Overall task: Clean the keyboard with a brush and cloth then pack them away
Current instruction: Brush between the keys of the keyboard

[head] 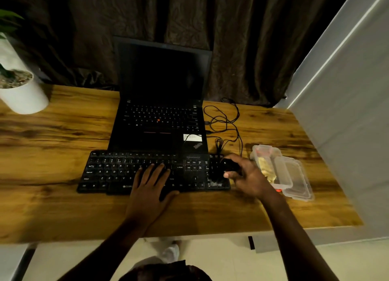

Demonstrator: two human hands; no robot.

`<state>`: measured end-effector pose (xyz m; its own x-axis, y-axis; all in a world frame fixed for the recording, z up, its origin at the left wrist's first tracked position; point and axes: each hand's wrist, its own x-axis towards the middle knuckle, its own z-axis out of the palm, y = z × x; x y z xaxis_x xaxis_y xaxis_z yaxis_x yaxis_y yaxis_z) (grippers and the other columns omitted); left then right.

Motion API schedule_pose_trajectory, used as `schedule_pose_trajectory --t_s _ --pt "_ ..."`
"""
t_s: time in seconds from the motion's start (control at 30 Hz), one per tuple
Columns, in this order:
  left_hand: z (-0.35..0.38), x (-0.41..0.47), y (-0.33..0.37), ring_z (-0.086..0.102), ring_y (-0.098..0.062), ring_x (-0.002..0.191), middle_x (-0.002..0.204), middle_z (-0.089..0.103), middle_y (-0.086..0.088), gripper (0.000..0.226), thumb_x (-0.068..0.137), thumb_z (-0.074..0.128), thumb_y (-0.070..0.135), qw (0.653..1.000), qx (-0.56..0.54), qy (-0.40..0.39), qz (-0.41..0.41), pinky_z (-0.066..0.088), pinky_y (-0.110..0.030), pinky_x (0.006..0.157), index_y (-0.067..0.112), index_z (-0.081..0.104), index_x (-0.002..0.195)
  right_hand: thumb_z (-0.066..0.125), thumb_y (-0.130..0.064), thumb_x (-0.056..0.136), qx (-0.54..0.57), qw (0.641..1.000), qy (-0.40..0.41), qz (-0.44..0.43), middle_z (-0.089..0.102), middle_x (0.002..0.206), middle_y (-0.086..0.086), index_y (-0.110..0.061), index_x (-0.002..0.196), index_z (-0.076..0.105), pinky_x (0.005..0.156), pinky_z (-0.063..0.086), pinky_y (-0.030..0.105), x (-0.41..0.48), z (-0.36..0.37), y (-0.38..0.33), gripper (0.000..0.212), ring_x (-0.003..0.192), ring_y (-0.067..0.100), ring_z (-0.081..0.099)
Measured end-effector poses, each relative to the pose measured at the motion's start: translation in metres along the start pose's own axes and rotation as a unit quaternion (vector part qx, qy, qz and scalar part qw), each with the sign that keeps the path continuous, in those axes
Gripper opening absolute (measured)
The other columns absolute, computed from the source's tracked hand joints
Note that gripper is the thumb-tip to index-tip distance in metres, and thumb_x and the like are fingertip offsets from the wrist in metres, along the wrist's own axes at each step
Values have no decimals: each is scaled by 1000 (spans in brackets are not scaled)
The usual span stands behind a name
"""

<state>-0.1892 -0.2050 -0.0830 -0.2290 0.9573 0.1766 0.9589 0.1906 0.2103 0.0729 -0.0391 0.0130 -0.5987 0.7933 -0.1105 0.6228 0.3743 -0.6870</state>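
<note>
Keyboard [117, 171] sits lower centre of frame, touching the front of the laptop [160, 116]. Left hand [150, 186] lies flat on the middle keys with fingers straight, pinning the board. Right hand [246, 177] is curled round a dark brush [228, 167] over the numpad. It's blurred, so I can't make out the bristles.

Looks like the brushing step. Short strokes along the key rows, sweeping off the near edge, with the board pressed down so it can't slide. Pale dust shows at the lower right keys. Yellow cloth [264, 168] is in the clear container [257, 149], right of frame.
</note>
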Motion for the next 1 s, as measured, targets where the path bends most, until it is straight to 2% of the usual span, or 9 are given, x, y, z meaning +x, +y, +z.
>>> schedule_pose_trajectory --t_s 0.1,0.2,0.3,0.43,0.53,0.7,0.87,0.93,1.0 --pt "-1 0 0 34 -28 144 154 41 -5 77 94 24 75 1000 5 -3 0 22 -56 119 21 50 143 60 -57 80 -40 999 12 29 58 120 6 -57 125 48 84 59 50 -1 0 11 46 107 25 61" --pt "0 0 0 33 -28 144 154 42 -6 78 94 25 75 1000 10 1 4 17 -53 120 20 51 143 61 -44 90 -48 999 -5 17 51 123 3 -60 128 43 85 57 49 -4 15 -9 44 111 22 54" --pt "0 0 0 33 -28 144 154 42 -6 77 94 26 74 1000 12 4 4 16 -53 120 20 50 143 60 -33 95 -40 999 -31 -17 52 120 0 -52 131 45 84 55 46 -5 27 -23 44 115 20 50" --pt "-1 0 1 35 -29 143 153 43 -6 77 94 27 74 1000 9 5 4 22 -56 119 19 51 142 66 -24 90 -52 998 -22 -10 56 123 2 -54 123 48 85 56 42 -6 5 -14 48 113 20 54" --pt "-1 0 1 35 -28 143 153 43 -5 77 94 26 74 1000 8 5 5 22 -55 119 20 51 142 72 -12 86 -44 999 14 -16 65 112 0 -58 112 47 80 61 41 -8 -12 2 59 102 18 65" --pt "-1 0 0 34 -29 144 154 42 -6 79 94 22 75 1000 8 -2 4 20 -55 118 20 50 143 66 -32 88 -52 999 4 10 54 127 5 -65 124 42 87 57 49 -4 10 -4 54 112 23 57" --pt "-1 -1 0 33 -28 144 154 42 -6 79 94 23 75 1000 6 -2 5 17 -54 119 19 51 142 57 -51 80 -34 999 -16 -26 59 122 2 -60 128 44 84 58 52 4 19 -6 51 116 25 56" --pt "-2 -1 0 33 -28 144 154 42 -5 78 94 23 75 1000 8 -3 3 16 -53 120 21 50 143 58 -49 85 -29 999 14 -19 59 120 6 -59 125 46 79 60 51 8 15 -2 43 112 28 58" --pt "-2 -1 1 34 -27 144 153 43 -5 77 94 25 74 1000 7 0 3 17 -53 120 21 51 142 62 -32 93 -23 997 61 -29 62 113 6 -53 122 49 70 63 45 11 14 -2 38 102 26 63"
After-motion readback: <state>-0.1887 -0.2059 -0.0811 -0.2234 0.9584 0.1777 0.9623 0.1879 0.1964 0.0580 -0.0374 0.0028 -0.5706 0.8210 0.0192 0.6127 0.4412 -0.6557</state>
